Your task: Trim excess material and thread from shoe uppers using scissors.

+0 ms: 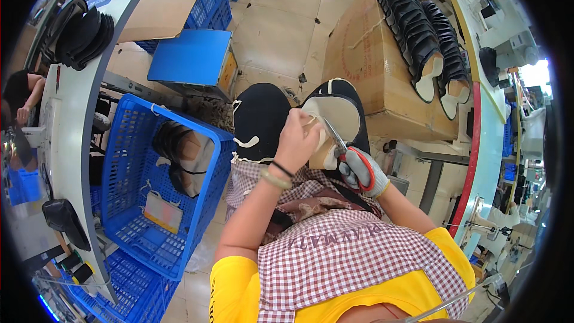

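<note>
Beyond my hands the floor (281,18) runs open as a tiled lane, narrowing between a blue-topped box (191,57) ahead on the left and a cardboard carton (359,54) ahead on the right. To my left, the rim of a blue crate (131,161) sits near my forearm, with a grey desk (110,72) edge past it. To my right, a red-edged desk (487,161) stands well apart from my hands.

Rows of black shoe parts (409,30) lie on the carton, limiting room ahead on the right. More black-and-beige parts (173,140) lie inside the crate, and a stack of black pieces (89,36) rests on the grey desk.

Close in, a black shoe piece with a pale lining (341,113) lies over my lap, just ahead of and between my hands. My gloved right hand (356,167) grips the scissors (341,148) by their red handles, blades slanting forward and left over the piece. My bare left hand (298,139) has bent fingers at its left side; blur keeps me from telling whether they pinch it.
</note>
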The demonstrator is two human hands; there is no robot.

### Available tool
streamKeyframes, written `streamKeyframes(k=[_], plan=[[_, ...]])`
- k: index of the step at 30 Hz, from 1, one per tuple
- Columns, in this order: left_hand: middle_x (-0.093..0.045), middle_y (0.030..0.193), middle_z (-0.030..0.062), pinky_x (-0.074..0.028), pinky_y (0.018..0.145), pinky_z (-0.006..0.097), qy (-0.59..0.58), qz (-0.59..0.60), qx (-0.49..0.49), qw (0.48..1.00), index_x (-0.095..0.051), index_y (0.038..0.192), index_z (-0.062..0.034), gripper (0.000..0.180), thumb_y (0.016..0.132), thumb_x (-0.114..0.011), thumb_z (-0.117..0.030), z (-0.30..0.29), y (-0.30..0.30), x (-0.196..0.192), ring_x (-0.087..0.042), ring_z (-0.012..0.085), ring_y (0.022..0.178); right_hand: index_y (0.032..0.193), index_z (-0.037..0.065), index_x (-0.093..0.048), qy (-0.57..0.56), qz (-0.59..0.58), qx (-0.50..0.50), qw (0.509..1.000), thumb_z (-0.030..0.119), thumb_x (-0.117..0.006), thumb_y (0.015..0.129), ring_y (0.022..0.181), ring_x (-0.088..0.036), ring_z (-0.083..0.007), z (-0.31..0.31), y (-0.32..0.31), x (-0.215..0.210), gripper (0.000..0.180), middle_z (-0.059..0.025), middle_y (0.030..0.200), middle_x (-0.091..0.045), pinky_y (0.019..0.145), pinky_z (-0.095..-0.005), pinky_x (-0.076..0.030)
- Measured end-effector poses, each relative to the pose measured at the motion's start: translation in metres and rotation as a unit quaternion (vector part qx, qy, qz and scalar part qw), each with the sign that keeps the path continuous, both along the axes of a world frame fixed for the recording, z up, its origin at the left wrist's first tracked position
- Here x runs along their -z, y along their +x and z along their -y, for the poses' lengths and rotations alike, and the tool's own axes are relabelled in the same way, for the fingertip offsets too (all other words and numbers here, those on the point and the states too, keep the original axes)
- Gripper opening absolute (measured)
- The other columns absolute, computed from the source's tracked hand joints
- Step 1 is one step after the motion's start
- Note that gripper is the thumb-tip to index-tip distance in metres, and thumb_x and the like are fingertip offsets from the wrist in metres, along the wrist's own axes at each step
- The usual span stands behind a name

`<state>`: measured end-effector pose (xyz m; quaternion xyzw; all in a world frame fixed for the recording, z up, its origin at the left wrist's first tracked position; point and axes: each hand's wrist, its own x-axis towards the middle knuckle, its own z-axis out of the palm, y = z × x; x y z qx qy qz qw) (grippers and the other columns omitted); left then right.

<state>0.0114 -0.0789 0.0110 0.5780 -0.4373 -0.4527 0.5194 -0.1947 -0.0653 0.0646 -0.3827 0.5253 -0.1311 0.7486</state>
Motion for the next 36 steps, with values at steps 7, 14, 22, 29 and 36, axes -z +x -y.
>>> streamKeyframes(k=[7, 14, 22, 29, 36], plan=[[-0.060, 0.085, 0.0159, -0.050, 0.071, 0.038, 0.012, 0.233, 0.034, 0.972, -0.058, 0.093, -0.0001, 0.032, 0.070, -0.075, -0.015, 0.007, -0.010, 0.010, -0.062, 0.0311, 0.079, 0.129, 0.007, -0.046, 0.103, 0.124, 0.049, 0.986, 0.049, -0.053, 0.093, 0.050, -0.044, -0.0040, -0.018, -0.042, -0.026, 0.056, -0.0006, 0.074, -0.055, 0.042, -0.0181, -0.031], [-0.058, 0.088, 0.0131, -0.050, 0.068, 0.041, -0.134, 0.260, 0.137, 0.946, -0.060, 0.086, -0.0040, 0.017, 0.071, -0.068, -0.008, 0.029, -0.025, -0.018, -0.060, 0.0349, 0.076, 0.140, 0.005, -0.036, -0.115, 0.198, 0.033, 0.973, 0.040, -0.059, 0.089, 0.043, -0.042, -0.0064, 0.007, -0.033, -0.043, 0.066, -0.0006, 0.071, -0.054, 0.041, -0.0178, -0.031], [-0.063, 0.078, 0.0119, -0.050, 0.063, 0.032, -0.078, 0.125, 0.074, 0.986, -0.066, 0.085, -0.0001, 0.007, 0.080, -0.064, -0.005, 0.027, -0.024, 0.022, -0.063, 0.0245, 0.067, 0.146, 0.013, -0.027, -0.144, -0.027, 0.088, 0.985, 0.010, -0.047, 0.085, 0.043, -0.045, -0.0085, 0.031, -0.014, -0.038, 0.064, -0.0005, 0.066, -0.052, 0.037, -0.0244, -0.039], [-0.061, 0.074, 0.0007, -0.048, 0.054, 0.022, 0.078, -0.159, 0.074, 0.981, -0.063, 0.087, 0.0016, 0.011, 0.089, -0.061, -0.009, 0.029, -0.031, 0.018, -0.057, 0.0064, 0.060, 0.146, 0.015, -0.030, -0.013, 0.016, 0.043, 0.999, 0.027, -0.047, 0.094, 0.047, -0.048, -0.0078, -0.005, -0.019, -0.033, 0.056, -0.0026, 0.074, -0.055, 0.042, -0.0220, -0.041], [-0.060, 0.073, -0.0003, -0.045, 0.054, 0.020, 0.107, -0.180, 0.095, 0.973, -0.063, 0.085, 0.0005, 0.011, 0.087, -0.064, -0.010, 0.032, -0.031, 0.021, -0.054, 0.0056, 0.058, 0.116, 0.014, -0.050, 0.034, 0.099, 0.114, 0.988, 0.047, -0.052, 0.093, 0.048, -0.047, -0.0058, -0.010, -0.015, -0.015, 0.040, -0.0012, 0.074, -0.056, 0.042, -0.0200, -0.039]])
